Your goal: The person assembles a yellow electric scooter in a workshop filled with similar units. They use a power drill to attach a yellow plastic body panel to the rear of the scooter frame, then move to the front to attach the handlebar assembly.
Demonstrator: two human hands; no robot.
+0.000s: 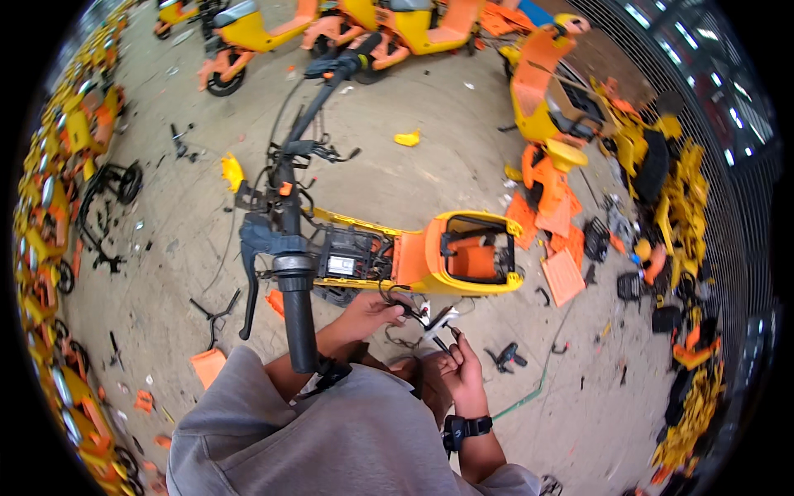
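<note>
Close to the side of a partly stripped yellow and orange electric scooter, both of my hands work on black wiring. My left hand reaches past the handlebar and pinches a black cable between thumb and fingers. Lower and to the right, my right hand pinches the end of a slim dark piece, whose kind I cannot make out. Between the hands is a small white part, its kind unclear, with dark wires around it. More looped wire hangs below the left fingers.
The scooter's handlebar grip and brake lever extend over my left arm. On the floor lie a black lever assembly, a yellow shell and orange panels. Yellow scooters line the back and left; yellow parts are heaped at right.
</note>
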